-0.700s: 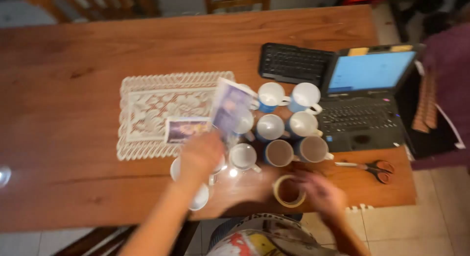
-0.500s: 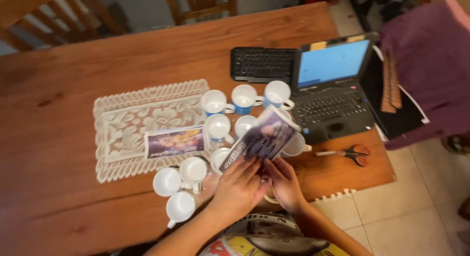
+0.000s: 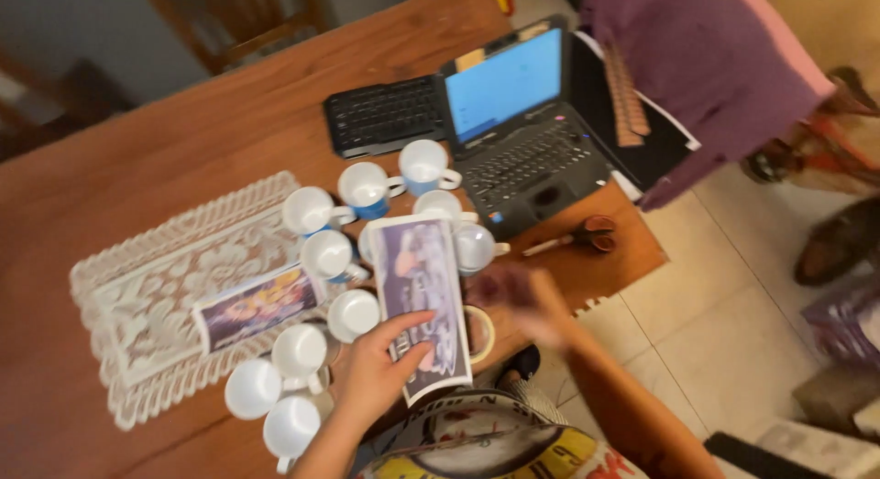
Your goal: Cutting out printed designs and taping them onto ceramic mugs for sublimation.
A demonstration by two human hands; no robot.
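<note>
White mugs (image 3: 353, 314) look empty; left hand (image 3: 380, 378) has a grip on printed sheet (image 3: 423, 300), blurred right hand (image 3: 522, 296) apparently loose

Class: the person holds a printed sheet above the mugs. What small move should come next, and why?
Probably bring the right hand onto the printed sheet: only the left hand pinches its lower edge, while the sheet hangs over the white mugs, and the right hand is blurred beside it.

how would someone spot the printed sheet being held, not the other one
Start at the open black laptop on the brown wooden table, then go to the white mugs left of it. The long purple printed sheet lies over them under the left hand; the other print lies flat on the lace mat.
</note>
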